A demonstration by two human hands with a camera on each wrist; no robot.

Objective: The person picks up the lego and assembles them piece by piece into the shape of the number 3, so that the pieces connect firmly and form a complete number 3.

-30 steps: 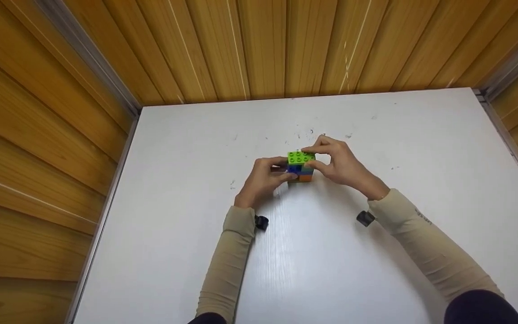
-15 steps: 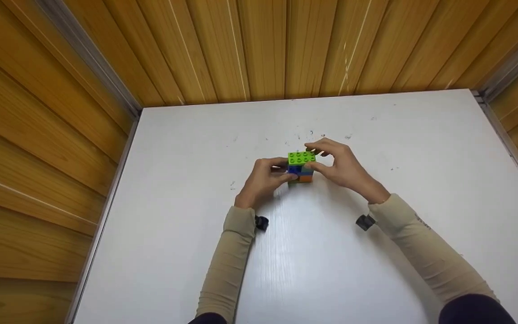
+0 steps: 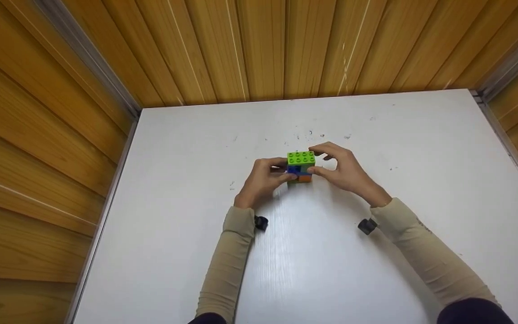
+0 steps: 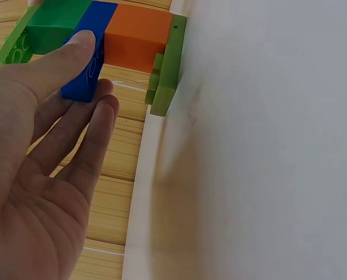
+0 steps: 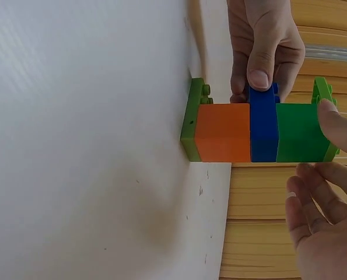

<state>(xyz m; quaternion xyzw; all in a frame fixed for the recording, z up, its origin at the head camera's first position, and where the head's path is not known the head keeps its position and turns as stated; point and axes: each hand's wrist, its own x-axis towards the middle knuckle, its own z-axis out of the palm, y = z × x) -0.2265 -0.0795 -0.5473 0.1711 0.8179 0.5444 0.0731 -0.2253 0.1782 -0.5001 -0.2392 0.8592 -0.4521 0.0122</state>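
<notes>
A small tower of toy building bricks stands on the white table. Its lowest layer is a thin olive-green plate (image 5: 189, 128), then an orange brick (image 5: 223, 133), a blue brick (image 5: 263, 128), a darker green brick (image 5: 301, 133) and a lime-green plate (image 3: 301, 157) with studs on top. From the left, my left hand (image 3: 263, 177) pinches the blue brick, thumb in front and fingers behind. My right hand (image 3: 346, 168) is at the tower's upper right, thumb on the green brick by the lime plate's edge, index fingertip at the back corner; its other fingers are loosely bent.
The white table (image 3: 187, 180) carries small dark marks behind the tower. Wood-patterned panels (image 3: 263, 49) rise along the back and both sides. Black wrist cameras (image 3: 261, 223) hang under both sleeves.
My right hand has slid right and slightly toward me, its fingers moving off the lime plate's top to the tower's right side. My left hand keeps its grip on the blue brick.
</notes>
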